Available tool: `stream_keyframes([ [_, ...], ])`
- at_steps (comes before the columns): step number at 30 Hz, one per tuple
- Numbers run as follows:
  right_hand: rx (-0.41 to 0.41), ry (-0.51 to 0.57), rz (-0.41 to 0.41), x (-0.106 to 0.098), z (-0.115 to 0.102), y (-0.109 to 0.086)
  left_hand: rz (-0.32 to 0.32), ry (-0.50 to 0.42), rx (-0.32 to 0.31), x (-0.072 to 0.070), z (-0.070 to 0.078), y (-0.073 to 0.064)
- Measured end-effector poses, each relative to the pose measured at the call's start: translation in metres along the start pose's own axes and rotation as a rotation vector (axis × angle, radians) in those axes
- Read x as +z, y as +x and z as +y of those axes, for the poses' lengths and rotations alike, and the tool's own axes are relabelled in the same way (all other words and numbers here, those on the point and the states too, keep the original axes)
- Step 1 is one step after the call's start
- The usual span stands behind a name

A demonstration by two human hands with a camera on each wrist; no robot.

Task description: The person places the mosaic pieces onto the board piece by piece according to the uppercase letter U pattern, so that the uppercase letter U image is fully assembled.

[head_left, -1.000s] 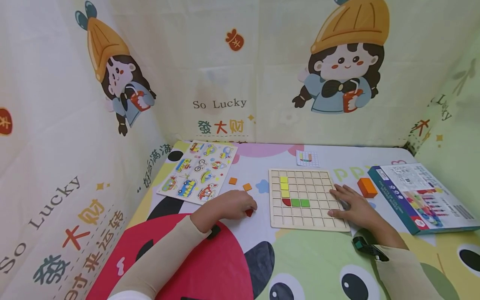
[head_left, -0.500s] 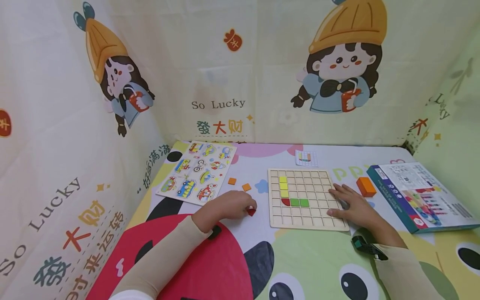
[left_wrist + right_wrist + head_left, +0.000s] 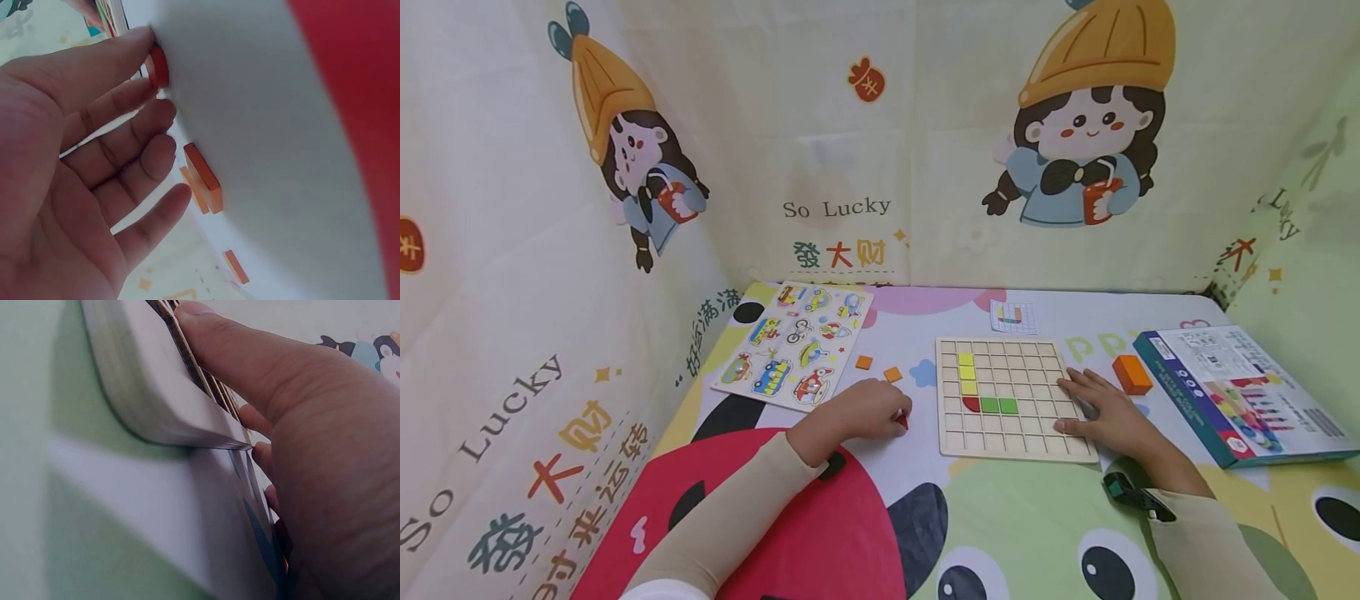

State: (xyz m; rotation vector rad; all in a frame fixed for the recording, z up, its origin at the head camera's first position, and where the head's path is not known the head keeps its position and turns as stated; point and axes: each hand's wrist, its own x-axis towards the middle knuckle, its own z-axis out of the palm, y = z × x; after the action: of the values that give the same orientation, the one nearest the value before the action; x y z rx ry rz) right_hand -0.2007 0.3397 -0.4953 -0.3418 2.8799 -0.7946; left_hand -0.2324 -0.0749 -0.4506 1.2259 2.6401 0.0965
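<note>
My left hand pinches a small red piece between thumb and forefinger, low over the table left of the wooden grid board. In the left wrist view, the other fingers are loosely bent beside an orange tile. On the board, a column of yellow tiles runs down to a red rounded corner piece, with green tiles to its right. My right hand rests on the board's right edge, fingers spread, thumb on the top face in the right wrist view.
Two orange tiles lie beyond my left hand. A sticker-like vehicle picture board is at the left. Behind the grid sits a small pattern card. An orange block and a flat box are at the right.
The red piece turns slightly in my left fingers, showing more half a second ago and less now. My right hand and the board stay where they were.
</note>
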Motion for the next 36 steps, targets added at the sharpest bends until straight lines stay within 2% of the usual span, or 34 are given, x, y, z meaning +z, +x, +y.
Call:
stream_keyframes([
  [6, 0.003, 0.009, -0.001, -0.0002, -0.0009, -0.0009, 0.013, 0.009, -0.084, 0.0017, -0.0028, -0.0010],
  [8, 0.004, 0.010, -0.001, 0.0001, -0.0012, -0.0009, 0.026, 0.009, -0.069, 0.0012, -0.0036, -0.0027],
  [11, 0.006, 0.004, 0.008, 0.0005, -0.0004, -0.0005, 0.034, -0.003, -0.006, -0.0003, -0.0046, -0.0053],
  [14, 0.004, 0.004, 0.009, -0.0002, -0.0007, -0.0007, 0.015, -0.017, 0.056, -0.0028, -0.0038, -0.0071],
  [16, 0.001, 0.004, 0.008, -0.0008, 0.0001, -0.0007, -0.003, -0.025, 0.069, -0.0032, -0.0035, -0.0074],
  [18, -0.002, 0.005, 0.005, -0.0012, 0.0005, -0.0007, -0.010, -0.020, 0.067, -0.0031, -0.0032, -0.0074],
  [25, 0.003, 0.001, 0.002, -0.0006, 0.0030, -0.0001, 0.026, -0.021, 0.002, 0.0001, -0.0046, -0.0045],
  [30, -0.009, 0.007, 0.008, -0.0001, 0.0029, 0.0000, 0.043, -0.006, -0.020, 0.0020, -0.0057, -0.0047],
  [36, -0.005, 0.010, 0.009, 0.0009, 0.0025, 0.0003, 0.050, 0.058, 0.015, 0.0032, -0.0072, -0.0063],
])
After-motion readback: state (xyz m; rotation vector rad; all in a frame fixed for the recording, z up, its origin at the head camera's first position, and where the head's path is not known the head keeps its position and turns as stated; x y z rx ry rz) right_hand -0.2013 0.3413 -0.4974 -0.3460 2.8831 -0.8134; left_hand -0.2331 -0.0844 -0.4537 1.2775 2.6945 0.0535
